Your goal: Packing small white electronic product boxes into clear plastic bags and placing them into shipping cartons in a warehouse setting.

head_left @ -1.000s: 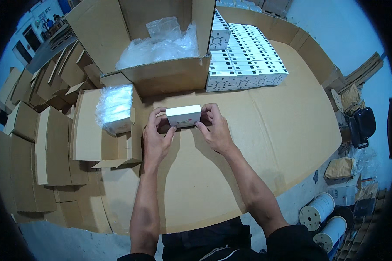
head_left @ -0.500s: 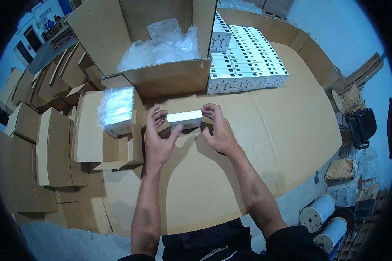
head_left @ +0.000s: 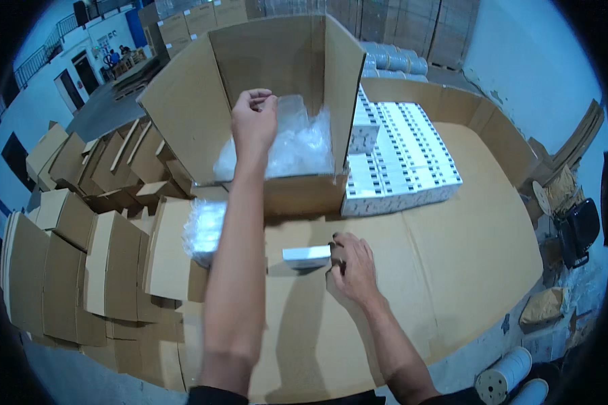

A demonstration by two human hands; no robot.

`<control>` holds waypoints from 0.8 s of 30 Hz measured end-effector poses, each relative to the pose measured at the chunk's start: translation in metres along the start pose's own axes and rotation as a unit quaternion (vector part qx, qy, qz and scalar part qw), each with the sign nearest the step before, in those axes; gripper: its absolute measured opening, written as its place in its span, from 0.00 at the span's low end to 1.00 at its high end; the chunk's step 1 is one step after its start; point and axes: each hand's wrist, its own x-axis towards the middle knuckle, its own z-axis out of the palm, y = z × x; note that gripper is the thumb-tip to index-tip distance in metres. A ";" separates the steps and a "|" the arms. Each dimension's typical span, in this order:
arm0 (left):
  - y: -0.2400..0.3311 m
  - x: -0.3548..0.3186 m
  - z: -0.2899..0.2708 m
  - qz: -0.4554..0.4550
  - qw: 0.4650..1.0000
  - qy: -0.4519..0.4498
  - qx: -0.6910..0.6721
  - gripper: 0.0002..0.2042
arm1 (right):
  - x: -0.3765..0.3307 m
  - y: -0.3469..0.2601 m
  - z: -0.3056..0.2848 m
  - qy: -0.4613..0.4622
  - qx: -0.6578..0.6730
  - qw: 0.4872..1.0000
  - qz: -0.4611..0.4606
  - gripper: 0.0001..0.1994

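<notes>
A small white box (head_left: pixel 307 254) lies on the cardboard-covered table in front of me. My right hand (head_left: pixel 355 268) is at its right end, thumb and fingers apart and not wrapped round it; whether a fingertip touches the box I cannot tell. My left hand (head_left: pixel 255 121) is raised over a large open carton (head_left: pixel 297 196) that holds crumpled clear plastic bags (head_left: pixel 297 145). Its fingers are loosely bent, with a gap to the thumb, and no object shows in them. The left forearm partly covers a bubble-wrapped bundle (head_left: pixel 203 229) in a smaller open carton (head_left: pixel 165 250).
Rows of white boxes with dark marks (head_left: pixel 402 152) are stacked right of the large carton. A cardboard wall (head_left: pixel 496 131) edges the table's far right. Many open cartons (head_left: pixel 115 263) crowd the left side. Cable reels (head_left: pixel 503 374) and a black chair (head_left: pixel 581 233) stand at the right.
My left hand has left the white box and risen forward over the large carton. My right hand stays by the box's right end. The view has tilted up, so the table appears lower.
</notes>
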 end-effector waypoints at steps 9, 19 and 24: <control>-0.147 0.130 0.041 -0.090 0.903 -0.171 0.383 0.24 | 0.014 -0.004 -0.005 -0.005 0.011 0.998 0.066 0.28; -0.145 0.148 0.042 0.066 0.964 -0.059 0.250 0.12 | 0.016 -0.002 -0.004 0.009 0.024 0.997 0.078 0.28; -0.058 0.154 -0.010 0.148 0.982 -0.007 0.113 0.13 | 0.012 0.000 0.004 0.025 0.045 0.996 0.068 0.25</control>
